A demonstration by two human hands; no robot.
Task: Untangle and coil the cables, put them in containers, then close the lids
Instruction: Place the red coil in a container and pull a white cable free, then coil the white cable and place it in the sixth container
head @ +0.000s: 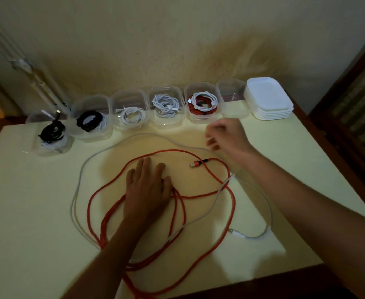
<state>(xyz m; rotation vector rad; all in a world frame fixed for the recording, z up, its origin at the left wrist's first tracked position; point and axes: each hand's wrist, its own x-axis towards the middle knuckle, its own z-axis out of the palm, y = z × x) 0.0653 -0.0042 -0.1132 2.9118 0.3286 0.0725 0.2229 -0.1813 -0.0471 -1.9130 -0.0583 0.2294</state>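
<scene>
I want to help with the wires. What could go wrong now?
The white cable weaves through the red cable, so pulling it with the right hand might tighten a knot. The left hand only presses the red loops flat; they may slide. A sweep of that blurred right hand could bump the empty container.

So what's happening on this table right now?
A person is sorting cables. The left hand lies flat on a loose red cable that sprawls tangled with a white cable across the table. The right hand is blurred near the white cable; whether it grips it is unclear. Along the wall stand six clear containers, five with coiled cables and one apparently empty, all open, beside a stack of white lids.
</scene>
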